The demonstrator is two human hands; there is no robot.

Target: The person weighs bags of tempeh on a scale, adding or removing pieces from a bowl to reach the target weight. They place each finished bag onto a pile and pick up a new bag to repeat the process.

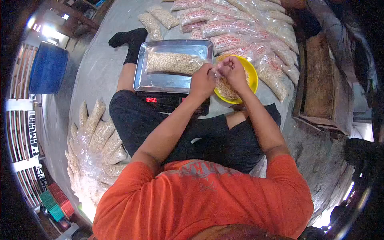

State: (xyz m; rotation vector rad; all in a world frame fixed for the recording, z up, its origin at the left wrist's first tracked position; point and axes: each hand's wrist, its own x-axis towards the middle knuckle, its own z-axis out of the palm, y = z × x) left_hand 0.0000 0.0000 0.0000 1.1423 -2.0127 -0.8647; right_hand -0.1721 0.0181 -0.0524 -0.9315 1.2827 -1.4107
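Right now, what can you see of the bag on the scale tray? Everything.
The clear, glossy plastic bag is long and pillow-like, its body plump with small, pale pieces. It lies on its side across the shiny metal tray. Its slack neck reaches right, where the left hand and right hand appear to pinch the plastic. Whether it's sealed, I can't tell.

Red digits on the scale display (pixel 151 100), left of centre, read 0.460. Red print on the bags (pixel 232 28), upper right, and black lettering (pixel 32 132), far left, are illegible.
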